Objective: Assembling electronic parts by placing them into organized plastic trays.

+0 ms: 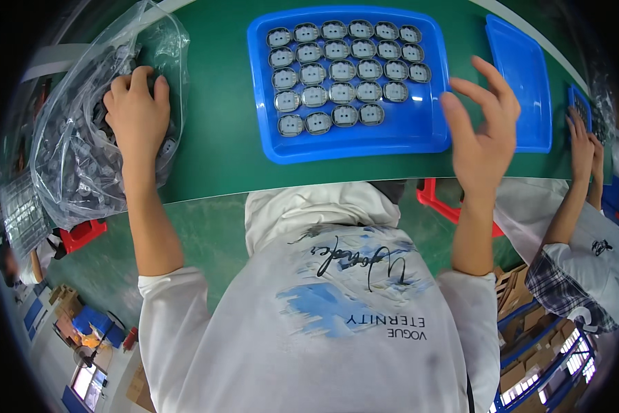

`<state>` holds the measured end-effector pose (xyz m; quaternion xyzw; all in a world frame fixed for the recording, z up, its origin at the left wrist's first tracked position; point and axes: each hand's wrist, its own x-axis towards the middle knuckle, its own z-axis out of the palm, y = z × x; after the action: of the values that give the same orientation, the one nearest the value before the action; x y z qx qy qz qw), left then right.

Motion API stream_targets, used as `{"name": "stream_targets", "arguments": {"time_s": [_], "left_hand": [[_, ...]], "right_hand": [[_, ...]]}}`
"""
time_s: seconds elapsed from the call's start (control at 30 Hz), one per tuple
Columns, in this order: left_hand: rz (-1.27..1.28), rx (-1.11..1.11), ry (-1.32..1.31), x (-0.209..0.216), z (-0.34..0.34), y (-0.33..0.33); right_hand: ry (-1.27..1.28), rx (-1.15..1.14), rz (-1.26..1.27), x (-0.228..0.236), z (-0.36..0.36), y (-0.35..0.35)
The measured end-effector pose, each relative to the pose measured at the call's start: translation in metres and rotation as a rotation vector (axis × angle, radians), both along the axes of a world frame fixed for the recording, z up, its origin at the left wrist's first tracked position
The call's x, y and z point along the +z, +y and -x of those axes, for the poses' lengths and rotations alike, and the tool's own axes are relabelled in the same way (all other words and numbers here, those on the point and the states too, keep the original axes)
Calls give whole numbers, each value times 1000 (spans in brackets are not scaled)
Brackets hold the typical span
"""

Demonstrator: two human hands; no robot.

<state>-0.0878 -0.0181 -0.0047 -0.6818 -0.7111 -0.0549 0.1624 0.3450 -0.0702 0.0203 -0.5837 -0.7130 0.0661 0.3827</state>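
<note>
My left hand (139, 110) reaches into a clear plastic bag (165, 41) at the left, over a heap of small grey plastic parts (82, 151). Its fingers bend down among the parts with the thumb standing apart; the fingertips are hidden. At the right rim of a blue tray (350, 148), my right hand (485, 124) hovers with thumb and fingers spread, nothing in it. Inside the tray, rounded grey casings (342, 70) stand in rows, each with a pale inner face. The lowest rows are shorter than those above.
A second blue tray (523, 89) lies to the right on the green table (213, 138). Beyond it, a co-worker's hands (582, 148) are at a smaller blue tray (580, 107). Red stool parts (436, 203) show below the table edge.
</note>
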Motion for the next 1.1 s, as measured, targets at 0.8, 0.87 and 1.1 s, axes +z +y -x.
{"name": "stream_targets", "arguments": {"time_s": [0.8, 0.87, 1.1], "left_hand": [[-260, -827, -746, 68, -151, -63], [-269, -810, -776, 66, -144, -62], [-392, -757, -883, 57, -134, -53]], "right_hand": [[2088, 807, 969, 19, 164, -7], [2169, 709, 1087, 10, 167, -10], [2303, 499, 1281, -8, 177, -6]]}}
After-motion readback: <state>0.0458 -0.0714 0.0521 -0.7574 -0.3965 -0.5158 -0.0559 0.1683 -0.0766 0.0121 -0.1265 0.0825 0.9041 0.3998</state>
